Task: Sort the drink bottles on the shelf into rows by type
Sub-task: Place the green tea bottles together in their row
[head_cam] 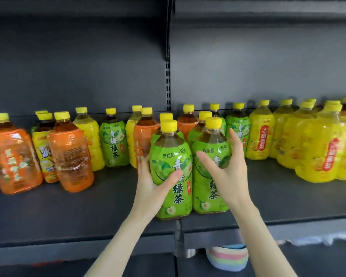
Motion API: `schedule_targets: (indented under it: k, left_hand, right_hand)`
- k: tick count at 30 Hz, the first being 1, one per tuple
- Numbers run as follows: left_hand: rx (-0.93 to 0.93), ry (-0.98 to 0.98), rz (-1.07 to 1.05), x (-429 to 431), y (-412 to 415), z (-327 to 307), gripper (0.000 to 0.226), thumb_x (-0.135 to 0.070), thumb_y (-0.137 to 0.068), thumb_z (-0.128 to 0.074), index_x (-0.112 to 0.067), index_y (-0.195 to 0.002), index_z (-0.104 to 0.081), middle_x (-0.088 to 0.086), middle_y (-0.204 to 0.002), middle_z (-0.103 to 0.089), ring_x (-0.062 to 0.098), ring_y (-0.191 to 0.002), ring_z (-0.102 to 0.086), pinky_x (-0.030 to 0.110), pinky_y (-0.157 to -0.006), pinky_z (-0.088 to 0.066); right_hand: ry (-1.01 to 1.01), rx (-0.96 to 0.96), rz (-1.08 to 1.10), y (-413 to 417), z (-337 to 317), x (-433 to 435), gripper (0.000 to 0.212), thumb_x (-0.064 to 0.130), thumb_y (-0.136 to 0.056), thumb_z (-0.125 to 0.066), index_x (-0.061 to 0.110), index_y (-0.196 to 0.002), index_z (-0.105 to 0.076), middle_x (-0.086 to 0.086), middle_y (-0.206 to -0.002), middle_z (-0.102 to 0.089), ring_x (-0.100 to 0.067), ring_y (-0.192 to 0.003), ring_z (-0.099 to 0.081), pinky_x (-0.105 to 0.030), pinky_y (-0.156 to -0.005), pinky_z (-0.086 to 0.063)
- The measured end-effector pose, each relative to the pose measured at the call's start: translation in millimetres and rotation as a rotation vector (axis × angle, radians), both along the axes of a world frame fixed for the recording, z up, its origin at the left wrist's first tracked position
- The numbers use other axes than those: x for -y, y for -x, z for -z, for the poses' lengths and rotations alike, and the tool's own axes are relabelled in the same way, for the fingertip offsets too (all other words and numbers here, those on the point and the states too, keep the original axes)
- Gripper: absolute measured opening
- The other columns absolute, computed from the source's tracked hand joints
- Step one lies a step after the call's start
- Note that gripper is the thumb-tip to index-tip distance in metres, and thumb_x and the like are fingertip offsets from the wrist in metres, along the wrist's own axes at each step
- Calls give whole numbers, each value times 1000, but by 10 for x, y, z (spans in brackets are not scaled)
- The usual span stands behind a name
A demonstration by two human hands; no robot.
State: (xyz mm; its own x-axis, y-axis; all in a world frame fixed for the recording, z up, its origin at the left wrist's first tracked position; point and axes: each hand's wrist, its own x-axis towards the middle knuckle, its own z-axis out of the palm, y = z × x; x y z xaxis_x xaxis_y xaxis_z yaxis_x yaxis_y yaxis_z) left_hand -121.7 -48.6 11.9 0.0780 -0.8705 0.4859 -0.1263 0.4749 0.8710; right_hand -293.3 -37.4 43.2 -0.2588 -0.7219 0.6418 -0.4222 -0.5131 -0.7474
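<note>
At shelf front [88,222], left hand [154,182] is clasping one green tea bottle [171,176]; right hand [226,166] is hovering spread beside its twin [210,172], which likely needs squaring flush, labels forward.

Both bare forearms reach up and forward from the bottom edge. The left hand [156,182] is cupped, palm right, thumb across the front, fingers wrapped behind. The right hand [226,166] is spread open, fingers curled, palm left.
</note>
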Motion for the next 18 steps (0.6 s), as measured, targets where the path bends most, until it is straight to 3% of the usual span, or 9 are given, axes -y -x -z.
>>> schedule_targets:
  k: [2,4,6,8,12,18]
  left_hand:
    - [-12,17,7,19,-9,2,68,-71,-52,-74,-59,-112,-44,-6,-128,-54,14,-120,-52,46,-100,-44]
    - [-29,35,2,21,-10,4,69,-71,-55,-73,-52,-116,-46,-4,-127,-55,16,-119,-53,46,-99,-44]
    - [-54,45,-7,-11,24,7,69,-71,-56,-72,-46,-116,-48,-2,-126,-56,15,-117,-55,45,-98,-45]
    - [-74,49,-13,-50,96,-11,70,-71,-55,-72,-43,-115,-49,-2,-123,-57,14,-115,-56,45,-97,-47]
    - [-46,84,8,-107,436,-73,63,-69,-57,-70,-47,-112,-48,-2,-121,-56,12,-114,-55,41,-98,-46]
    - [-51,95,-25,-89,1280,-61,63,-68,-58,-68,-45,-113,-47,-7,-120,-55,8,-113,-54,39,-99,-45]
  right_hand:
    - [-44,52,3,19,40,28,97,76,-63,-65,41,-144,-25,12,-124,-53,-4,-94,-51,-32,-91,-42]
    - [-17,44,27,25,79,69,93,87,-57,-56,47,-136,-29,10,-104,-56,1,-74,-34,-31,-78,-38]
    - [-6,47,31,51,113,85,88,88,-57,-53,47,-132,-34,6,-106,-60,3,-71,-29,-31,-74,-35]
    - [0,58,32,118,103,49,83,88,-57,-53,50,-129,-36,8,-95,-56,3,-70,-30,-29,-72,-34]
    - [28,67,64,463,43,-28,80,86,-60,-54,47,-128,-39,2,-116,-62,-16,-83,-39,-37,-76,-41]
    - [35,58,57,1299,11,11,82,86,-59,-55,46,-128,-39,-11,-118,-64,-18,-85,-40,-35,-76,-39]
